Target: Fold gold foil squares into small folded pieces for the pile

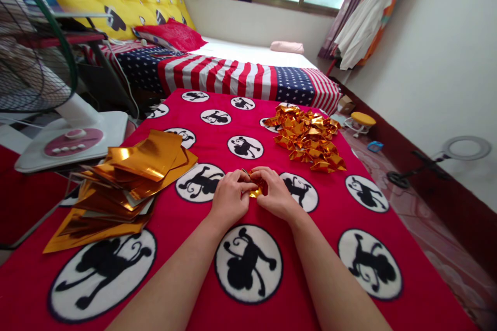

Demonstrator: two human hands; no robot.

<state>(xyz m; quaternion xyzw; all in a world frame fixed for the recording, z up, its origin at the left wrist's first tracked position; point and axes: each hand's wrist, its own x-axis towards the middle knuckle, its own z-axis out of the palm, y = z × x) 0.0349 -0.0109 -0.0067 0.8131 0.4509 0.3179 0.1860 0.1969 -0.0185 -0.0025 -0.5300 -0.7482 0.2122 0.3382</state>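
Both hands meet over the middle of the red cloth with monkey prints (202, 150). Between them is a small piece of gold foil paper (255, 193), mostly covered by the fingers. My left hand (232, 194) is closed on its left side, fingertips pinching it. From the right, my right hand (275, 192) curls its thumb and fingers around the other side. To the left lies a loose stack of flat gold foil sheets (143, 158). A heap of folded gold foil pieces (310, 137) sits at the far right of the cloth.
At the left stands a white fan (73, 129) close to the sheets. A bed (233, 75) with a red pillow (174, 35) lies beyond the cloth. On the floor at right are a yellow stool (363, 118) and a ring light (466, 148).
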